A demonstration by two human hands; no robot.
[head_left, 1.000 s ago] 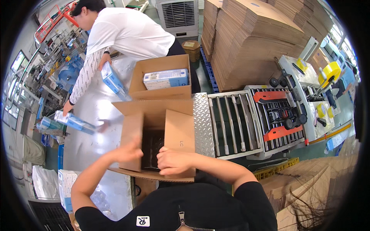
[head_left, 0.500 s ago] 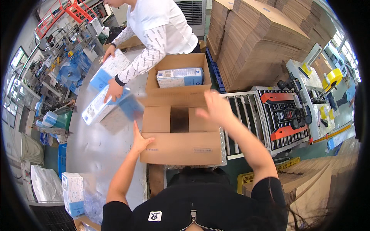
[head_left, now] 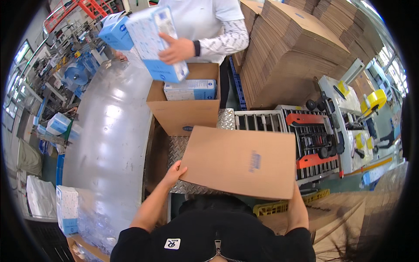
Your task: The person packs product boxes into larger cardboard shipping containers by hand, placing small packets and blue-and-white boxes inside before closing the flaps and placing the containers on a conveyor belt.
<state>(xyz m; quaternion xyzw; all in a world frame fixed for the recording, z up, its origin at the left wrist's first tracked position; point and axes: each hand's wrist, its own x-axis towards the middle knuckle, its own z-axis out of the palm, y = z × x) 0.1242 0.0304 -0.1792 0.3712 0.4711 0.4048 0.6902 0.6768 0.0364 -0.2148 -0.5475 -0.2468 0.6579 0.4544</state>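
A brown cardboard box (head_left: 238, 159) is tilted in front of me, a broad flat face with a dark printed mark turned up. My left hand (head_left: 175, 171) grips its lower left edge, thumb on the near side. On the right, my forearm (head_left: 297, 212) runs up to the box's lower right corner; the right hand and its fingers are hidden behind the cardboard. Just beyond stands an open carton (head_left: 185, 115) with a blue-and-white box (head_left: 192, 90) inside. Above it, a co-worker's hand (head_left: 176, 50) holds another blue-and-white package (head_left: 155, 41).
A metal table (head_left: 104, 144) stretches along the left. Under the box lies a diamond-plate surface (head_left: 178, 150). Rollers (head_left: 262, 120) and a machine with orange-red guides (head_left: 307, 118) are at right. Stacked flat cartons (head_left: 292, 61) rise behind, and a yellow crate (head_left: 273, 208) sits low right.
The box before me has been turned, its open flaps now out of sight and a flat face up. The co-worker has lifted blue-and-white packages from the table toward the far carton.
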